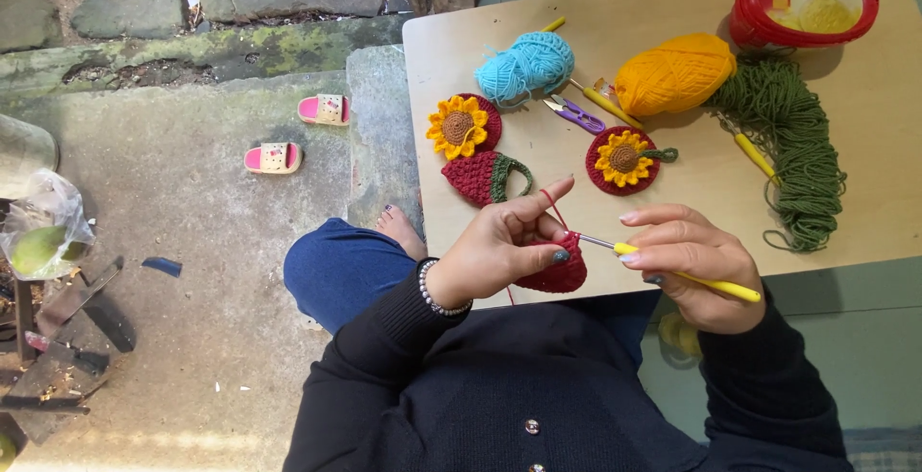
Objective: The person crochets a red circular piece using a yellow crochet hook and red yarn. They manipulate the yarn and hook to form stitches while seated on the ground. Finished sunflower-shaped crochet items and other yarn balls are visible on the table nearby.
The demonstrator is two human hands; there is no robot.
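Observation:
My left hand [499, 246] pinches a small dark red crochet piece [557, 275] at the table's near edge, with red yarn looped over the raised forefinger. My right hand [693, 261] grips a yellow-handled crochet hook [687, 278], and the metal tip points left into the red piece. On the light wooden table [864, 97] beyond the hands lie two finished sunflower rounds [462, 126] [623, 159] and a red strawberry-shaped piece with a green top [483, 176].
A blue yarn ball [526, 67], an orange yarn ball [674, 72], loose green yarn [792, 136], small purple scissors [574, 113], another yellow hook [757, 156] and a red lidded tub [805, 3] sit on the table. Pink sandals [298, 133] lie on the concrete floor at left.

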